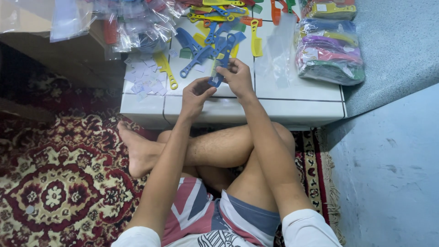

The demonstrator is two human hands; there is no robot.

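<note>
Blue plastic comb [218, 73] sits between both hands, just above the near edge of the low white table [292, 107], tilted with its handle pointing up and away toward the loose pile. Fingers of the right hand [237, 77] are closed around the comb's upper part, gripping it from the right side, while the left hand [194, 96] pinches its lower end between thumb and fingertips; both hands are clenched on the same comb. Just beyond it lie more blue combs [201, 48], overlapping one another, and a yellow comb [256, 39] lies upright to their right. Another yellow comb [165, 69] rests at the left, beside a scatter of small white paper labels [145, 77] near the table's left edge. Farther back, clear plastic sleeves [137, 25] are heaped at the upper left, and orange, yellow and blue combs mix along the far edge. At the table's right side stand bundled packs of coloured combs [329, 52] wrapped in clear plastic. Below the table the person sits cross-legged with bare legs on a red patterned carpet [59, 183], and a pale blue wall [393, 174] runs along the right.
</note>
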